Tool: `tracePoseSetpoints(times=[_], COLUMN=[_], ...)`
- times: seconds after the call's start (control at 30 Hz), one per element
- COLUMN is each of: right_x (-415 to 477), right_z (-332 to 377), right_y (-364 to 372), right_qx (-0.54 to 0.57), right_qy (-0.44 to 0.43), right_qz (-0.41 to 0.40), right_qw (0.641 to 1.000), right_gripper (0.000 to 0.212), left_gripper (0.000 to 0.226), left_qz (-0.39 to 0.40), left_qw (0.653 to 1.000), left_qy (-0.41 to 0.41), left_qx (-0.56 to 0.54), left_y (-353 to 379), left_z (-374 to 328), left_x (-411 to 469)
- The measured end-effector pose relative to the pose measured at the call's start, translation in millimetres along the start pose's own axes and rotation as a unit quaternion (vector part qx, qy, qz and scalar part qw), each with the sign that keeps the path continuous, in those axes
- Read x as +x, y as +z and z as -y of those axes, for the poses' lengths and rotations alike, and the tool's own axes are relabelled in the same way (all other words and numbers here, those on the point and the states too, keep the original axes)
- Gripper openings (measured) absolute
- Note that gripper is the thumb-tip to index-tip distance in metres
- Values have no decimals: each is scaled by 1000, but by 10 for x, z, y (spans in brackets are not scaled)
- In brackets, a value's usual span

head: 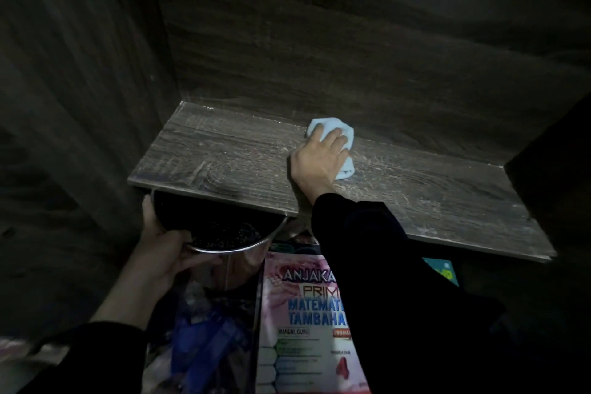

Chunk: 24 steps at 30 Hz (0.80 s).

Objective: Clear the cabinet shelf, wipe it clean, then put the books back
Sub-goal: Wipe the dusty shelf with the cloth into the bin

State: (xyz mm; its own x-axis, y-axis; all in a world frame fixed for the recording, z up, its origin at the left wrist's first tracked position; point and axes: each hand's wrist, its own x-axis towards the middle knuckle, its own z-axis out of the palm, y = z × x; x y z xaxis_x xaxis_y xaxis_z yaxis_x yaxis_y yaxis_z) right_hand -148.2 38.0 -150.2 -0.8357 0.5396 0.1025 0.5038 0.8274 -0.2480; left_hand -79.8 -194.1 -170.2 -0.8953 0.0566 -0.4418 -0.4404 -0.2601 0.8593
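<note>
Toward the back of the shelf (224, 153), about midway along it, I see the right grip (319, 160) lying palm down on a pale blue cloth (332, 126). Its fingers bend over the bunched cloth and hold it against the wood, close to the cabinet's back wall (319, 57). The forearm, in a black sleeve (367, 249), reaches in over the shelf's front edge, with the wrist nearly straight and the fingers pointing at the back wall. The cloth's long axis runs from back to front across the shelf, with one end showing past the fingertips and the other beside the heel of the hand. The shelf's own long axis runs left to right, and pale scuffs cover its right half. Just under the shelf's front edge, at its left end, the left grip (160, 253) is closed on the rim of a metal bowl (230, 251), thumb on the near rim and fingers around the far left side. Dark specks lie inside the bowl. Below the shelf lies a pink book (297, 313), cover up, its long axis pointing into the cabinet. A teal book (443, 270) shows under the shelf's right part.
</note>
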Motion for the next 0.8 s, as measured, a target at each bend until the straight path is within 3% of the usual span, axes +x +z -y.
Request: tracePoseSetpoints(times=[0.33,0.8], right_x=[-115,-736], right_z=[287,602], right_y=[-24,57], right_qx=[44,161], right_qy=[-208,-428], right_qz=[50,135], right_qw=[976,879], right_gripper=[51,53], left_gripper=[90,88], left_qz=[-1,-22], left_qw=[1000,1000], left_qy=[-2,-6], left_qx=[-7,20], left_y=[7,20], left_z=[-16,-86], left_x=[-36,-152])
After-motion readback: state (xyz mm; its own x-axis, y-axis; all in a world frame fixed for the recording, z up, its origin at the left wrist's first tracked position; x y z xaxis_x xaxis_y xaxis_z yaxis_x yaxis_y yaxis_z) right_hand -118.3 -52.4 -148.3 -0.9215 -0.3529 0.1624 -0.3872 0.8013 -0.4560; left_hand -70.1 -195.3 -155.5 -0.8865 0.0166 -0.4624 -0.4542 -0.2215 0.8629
